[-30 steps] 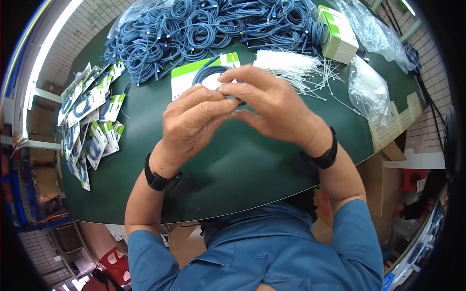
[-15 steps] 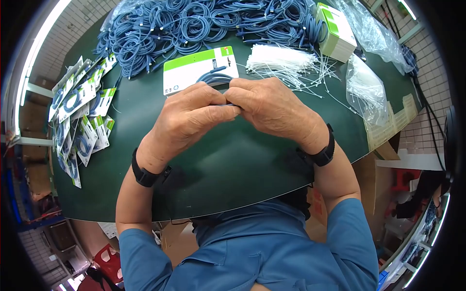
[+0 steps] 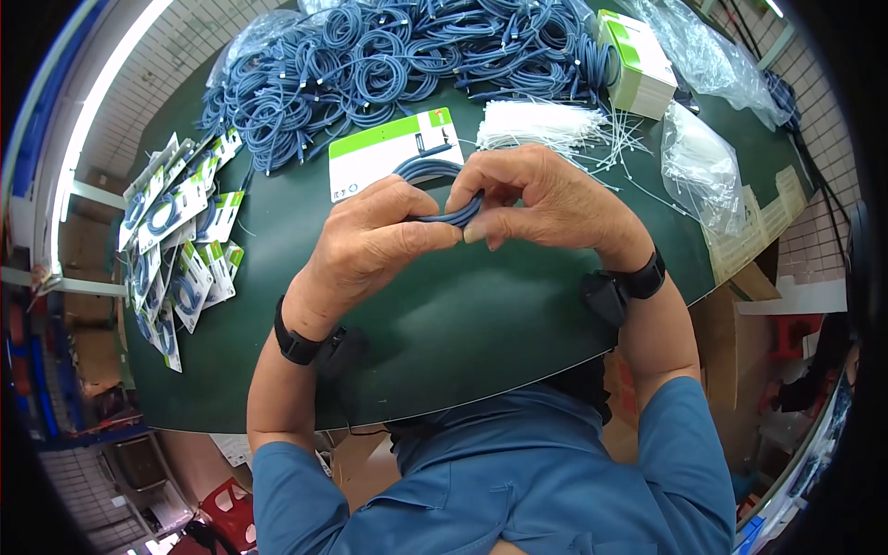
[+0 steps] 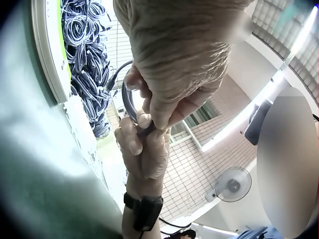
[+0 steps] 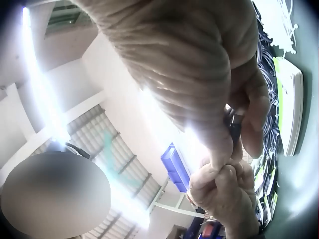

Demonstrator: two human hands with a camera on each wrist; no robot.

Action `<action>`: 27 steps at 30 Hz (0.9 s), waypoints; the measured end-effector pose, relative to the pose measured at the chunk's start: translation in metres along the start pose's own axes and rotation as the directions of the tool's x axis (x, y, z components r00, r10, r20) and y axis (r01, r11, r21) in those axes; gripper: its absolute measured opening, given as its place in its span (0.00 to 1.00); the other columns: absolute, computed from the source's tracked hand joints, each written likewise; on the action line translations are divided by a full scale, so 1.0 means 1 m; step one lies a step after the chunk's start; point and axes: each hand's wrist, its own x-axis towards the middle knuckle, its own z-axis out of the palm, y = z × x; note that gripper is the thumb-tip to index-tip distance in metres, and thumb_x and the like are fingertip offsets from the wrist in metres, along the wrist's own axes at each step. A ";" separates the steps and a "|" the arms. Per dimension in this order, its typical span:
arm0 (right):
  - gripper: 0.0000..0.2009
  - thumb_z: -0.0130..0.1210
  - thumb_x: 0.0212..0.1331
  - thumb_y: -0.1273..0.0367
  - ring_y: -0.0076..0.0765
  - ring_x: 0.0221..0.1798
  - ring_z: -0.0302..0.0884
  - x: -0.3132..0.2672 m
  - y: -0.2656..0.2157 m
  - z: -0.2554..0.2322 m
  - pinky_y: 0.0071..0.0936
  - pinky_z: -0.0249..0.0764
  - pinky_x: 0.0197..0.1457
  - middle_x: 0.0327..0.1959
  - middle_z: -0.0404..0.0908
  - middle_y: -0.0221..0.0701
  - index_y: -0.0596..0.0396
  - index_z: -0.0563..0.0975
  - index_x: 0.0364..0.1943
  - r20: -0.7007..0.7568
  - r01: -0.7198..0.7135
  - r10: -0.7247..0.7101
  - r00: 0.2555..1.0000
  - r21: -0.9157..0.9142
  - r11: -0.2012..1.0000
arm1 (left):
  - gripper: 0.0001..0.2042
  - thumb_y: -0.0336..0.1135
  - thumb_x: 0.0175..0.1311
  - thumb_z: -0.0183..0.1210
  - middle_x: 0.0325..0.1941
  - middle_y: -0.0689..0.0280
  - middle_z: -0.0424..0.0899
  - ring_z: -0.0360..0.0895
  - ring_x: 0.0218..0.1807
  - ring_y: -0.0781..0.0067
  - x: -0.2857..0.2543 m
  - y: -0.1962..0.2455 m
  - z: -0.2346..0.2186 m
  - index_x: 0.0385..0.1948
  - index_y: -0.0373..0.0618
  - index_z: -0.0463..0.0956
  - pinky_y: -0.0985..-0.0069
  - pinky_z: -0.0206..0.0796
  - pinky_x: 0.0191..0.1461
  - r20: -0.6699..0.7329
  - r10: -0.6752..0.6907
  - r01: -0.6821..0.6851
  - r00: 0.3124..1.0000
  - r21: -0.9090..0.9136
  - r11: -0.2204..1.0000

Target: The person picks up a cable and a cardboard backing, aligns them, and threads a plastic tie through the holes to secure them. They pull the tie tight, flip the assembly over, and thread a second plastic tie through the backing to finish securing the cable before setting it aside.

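A coiled blue-grey cable point(image 3: 427, 168) is held up between both hands, in front of a white and green card point(image 3: 370, 159) lying on the dark green table. My left hand point(image 3: 370, 231) grips the coil's left and lower side with thumb and fingers. At the coil's right side, my right hand point(image 3: 541, 202) pinches it between curled fingers and thumb, the two thumb tips nearly meeting. The left wrist view shows part of the coil point(image 4: 128, 99) between the hands. A dark connector with a metal end point(image 5: 234, 122) shows by the right fingers in the right wrist view.
Many coiled cables point(image 3: 370, 65) are heaped at the table's back. White cable ties point(image 3: 541, 125) lie behind the right hand, with a bag of ties point(image 3: 701, 171) farther right. A stack of cards point(image 3: 640, 69) stands at back right. Carded cables point(image 3: 176, 222) pile up at the left.
The right fingers and thumb have spread apart from their closed pinch, showing more of the coil. Both hands have shifted slightly, and the view has moved a little.
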 end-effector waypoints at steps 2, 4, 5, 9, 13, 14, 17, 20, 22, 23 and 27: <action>0.13 0.74 0.58 0.68 0.21 0.33 0.83 0.002 0.005 0.000 0.23 0.80 0.39 0.35 0.86 0.26 0.56 0.84 0.44 -0.021 0.064 -0.064 0.998 -0.036 0.997 | 0.17 0.23 0.46 0.72 0.35 0.67 0.82 0.79 0.34 0.67 0.002 0.000 -0.001 0.41 0.50 0.88 0.71 0.71 0.33 0.003 0.011 -0.011 1.000 -0.003 1.000; 0.13 0.74 0.58 0.69 0.21 0.34 0.83 0.003 0.008 0.001 0.22 0.80 0.39 0.35 0.86 0.25 0.55 0.85 0.45 -0.039 0.176 -0.181 0.983 -0.110 0.978 | 0.17 0.23 0.46 0.72 0.35 0.67 0.82 0.79 0.33 0.68 0.003 0.002 -0.002 0.40 0.50 0.89 0.71 0.71 0.33 -0.017 0.028 -0.028 0.999 0.016 0.999; 0.13 0.74 0.58 0.69 0.21 0.34 0.83 0.003 0.008 0.001 0.22 0.80 0.39 0.35 0.86 0.25 0.55 0.85 0.45 -0.043 0.178 -0.183 0.982 -0.111 0.978 | 0.16 0.23 0.46 0.73 0.35 0.67 0.82 0.79 0.33 0.68 0.004 0.002 -0.002 0.40 0.50 0.89 0.72 0.71 0.33 -0.028 0.035 -0.035 0.999 0.027 0.999; 0.12 0.75 0.57 0.69 0.22 0.34 0.85 0.003 0.004 0.005 0.22 0.79 0.39 0.35 0.87 0.26 0.53 0.87 0.44 -0.101 0.195 -0.209 0.973 -0.131 0.972 | 0.16 0.23 0.45 0.73 0.34 0.67 0.83 0.79 0.32 0.68 0.003 -0.007 -0.002 0.39 0.49 0.89 0.72 0.71 0.33 -0.034 0.048 -0.047 0.998 0.034 0.998; 0.10 0.73 0.58 0.70 0.24 0.33 0.85 0.004 0.007 0.003 0.23 0.79 0.37 0.36 0.88 0.28 0.54 0.87 0.43 -0.096 0.255 -0.284 0.954 -0.236 0.938 | 0.15 0.24 0.47 0.73 0.34 0.67 0.83 0.80 0.33 0.69 0.001 -0.009 -0.001 0.39 0.48 0.89 0.72 0.71 0.32 -0.023 0.071 -0.070 0.997 0.050 0.996; 0.10 0.73 0.58 0.71 0.24 0.33 0.85 0.004 0.007 0.004 0.23 0.79 0.36 0.36 0.88 0.28 0.54 0.87 0.43 -0.092 0.237 -0.258 0.962 -0.192 0.952 | 0.15 0.24 0.47 0.73 0.34 0.67 0.83 0.80 0.33 0.69 0.001 -0.009 -0.001 0.39 0.48 0.89 0.72 0.71 0.32 -0.019 0.074 -0.073 0.997 0.049 0.996; 0.11 0.73 0.58 0.71 0.25 0.32 0.84 0.004 0.008 0.003 0.23 0.79 0.35 0.36 0.88 0.29 0.54 0.87 0.44 -0.084 0.200 -0.209 0.974 -0.106 0.974 | 0.14 0.19 0.50 0.75 0.38 0.61 0.88 0.83 0.35 0.68 -0.003 -0.006 -0.001 0.40 0.42 0.88 0.74 0.75 0.38 0.007 0.024 -0.024 1.000 0.006 1.000; 0.10 0.71 0.58 0.73 0.26 0.30 0.84 0.006 0.014 0.004 0.24 0.79 0.34 0.35 0.87 0.31 0.56 0.87 0.44 -0.078 0.228 -0.239 0.968 -0.123 0.966 | 0.15 0.18 0.53 0.73 0.43 0.57 0.87 0.84 0.42 0.66 -0.005 -0.003 -0.006 0.43 0.41 0.88 0.73 0.76 0.45 0.055 -0.112 0.118 0.992 -0.115 0.986; 0.10 0.71 0.58 0.74 0.27 0.31 0.84 0.006 0.013 0.003 0.25 0.79 0.34 0.35 0.87 0.31 0.56 0.87 0.45 -0.104 0.227 -0.244 0.964 -0.153 0.962 | 0.15 0.17 0.54 0.72 0.46 0.56 0.87 0.85 0.45 0.65 -0.006 -0.007 -0.010 0.44 0.40 0.87 0.72 0.77 0.48 0.087 -0.178 0.191 0.980 -0.169 0.967; 0.11 0.71 0.58 0.74 0.28 0.31 0.84 0.006 0.012 0.002 0.25 0.79 0.35 0.35 0.87 0.31 0.56 0.87 0.45 -0.127 0.222 -0.247 0.961 -0.182 0.958 | 0.15 0.20 0.54 0.72 0.49 0.56 0.87 0.85 0.48 0.62 -0.008 -0.014 -0.010 0.46 0.41 0.87 0.71 0.77 0.50 -0.013 -0.247 0.243 0.969 -0.142 0.960; 0.11 0.69 0.58 0.76 0.31 0.34 0.83 0.009 0.019 -0.002 0.27 0.78 0.36 0.35 0.86 0.32 0.57 0.87 0.46 -0.202 0.309 -0.407 0.891 -0.386 0.869 | 0.21 0.29 0.54 0.75 0.57 0.53 0.83 0.81 0.57 0.53 -0.012 -0.043 -0.008 0.52 0.42 0.85 0.64 0.75 0.59 -0.156 -0.406 0.411 0.900 0.000 0.911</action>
